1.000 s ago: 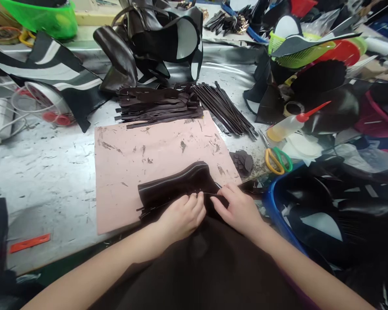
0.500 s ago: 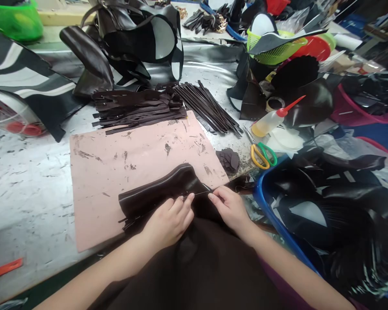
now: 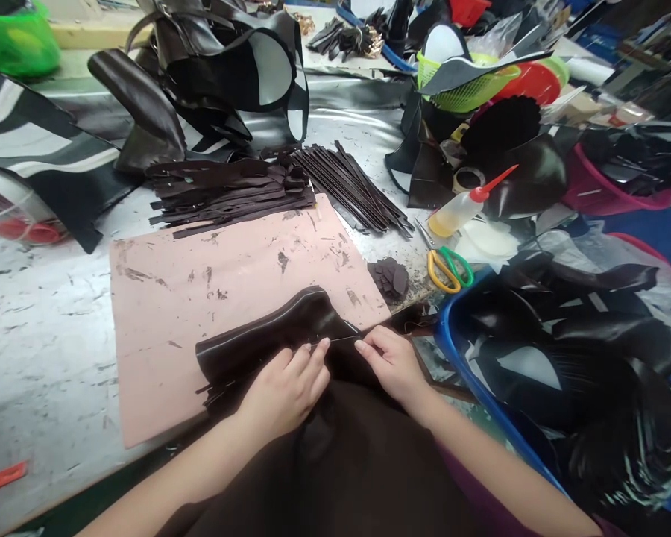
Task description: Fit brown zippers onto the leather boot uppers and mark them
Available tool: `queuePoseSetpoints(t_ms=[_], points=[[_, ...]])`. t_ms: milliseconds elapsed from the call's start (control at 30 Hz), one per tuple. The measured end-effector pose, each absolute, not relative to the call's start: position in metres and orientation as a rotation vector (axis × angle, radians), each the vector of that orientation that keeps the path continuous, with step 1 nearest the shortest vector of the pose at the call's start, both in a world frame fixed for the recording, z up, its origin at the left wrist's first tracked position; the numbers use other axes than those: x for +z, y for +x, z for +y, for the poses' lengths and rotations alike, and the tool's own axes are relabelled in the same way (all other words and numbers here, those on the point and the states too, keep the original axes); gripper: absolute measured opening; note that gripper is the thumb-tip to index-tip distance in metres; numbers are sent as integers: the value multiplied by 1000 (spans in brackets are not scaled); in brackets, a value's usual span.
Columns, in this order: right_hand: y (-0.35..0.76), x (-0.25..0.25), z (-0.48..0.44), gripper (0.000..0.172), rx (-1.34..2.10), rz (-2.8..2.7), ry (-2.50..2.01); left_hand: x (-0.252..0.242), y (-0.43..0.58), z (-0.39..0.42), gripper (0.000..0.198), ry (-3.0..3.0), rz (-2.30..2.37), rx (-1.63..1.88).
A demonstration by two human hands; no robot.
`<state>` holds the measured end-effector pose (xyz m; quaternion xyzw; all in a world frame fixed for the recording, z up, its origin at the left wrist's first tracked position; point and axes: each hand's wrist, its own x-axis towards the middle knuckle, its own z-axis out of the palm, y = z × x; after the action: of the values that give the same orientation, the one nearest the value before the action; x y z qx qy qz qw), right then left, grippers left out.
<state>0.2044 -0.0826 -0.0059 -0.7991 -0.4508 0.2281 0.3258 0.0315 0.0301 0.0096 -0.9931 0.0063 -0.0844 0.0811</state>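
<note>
A dark brown leather piece (image 3: 268, 335) lies at the near edge of a pink cutting mat (image 3: 201, 291), its far edge curled up. My left hand (image 3: 288, 388) rests on the piece with fingers curled and pinching its near edge. Just to the right, my right hand (image 3: 388, 362) pinches the same edge with thumb and fingertips. The two hands sit a few centimetres apart. More dark brown material (image 3: 358, 462) drapes over my lap below them.
Behind the mat lie a stack of brown leather strips (image 3: 224, 190) and a bundle of thin dark strips (image 3: 352, 183). Scissors with yellow and green handles (image 3: 447, 267), a glue bottle (image 3: 464, 205) and small leather scraps (image 3: 391, 277) sit to the right. A blue bin (image 3: 481, 373) holds dark leather pieces.
The view has swung to the right, so the bench items sit further left in the picture. Both hands keep pinching the leather edge with only small finger shifts.
</note>
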Motion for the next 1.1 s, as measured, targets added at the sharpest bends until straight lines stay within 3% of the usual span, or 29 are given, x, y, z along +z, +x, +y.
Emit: queuePoseSetpoints(t_ms=[233,433,700,900,1000,1100], points=[[211,-9,-75,27,679,-1131,-2190,10,32,30,25,-2982,3,-252],[221,6,-78,46,531,-1170,-2526,10,32,29,27,-2981,-10,-229],[267,44,18,11,273,-1380,-2184,3,20,25,36,-3016,-109,-250],[267,33,139,13,248,-1369,-2298,3,16,22,30,-2984,-163,-332],[268,31,149,9,287,-1354,-2369,0,13,23,32,-2989,-157,-390],[272,30,128,18,337,-1394,-2398,-3,12,24,32,-2991,-145,-454]])
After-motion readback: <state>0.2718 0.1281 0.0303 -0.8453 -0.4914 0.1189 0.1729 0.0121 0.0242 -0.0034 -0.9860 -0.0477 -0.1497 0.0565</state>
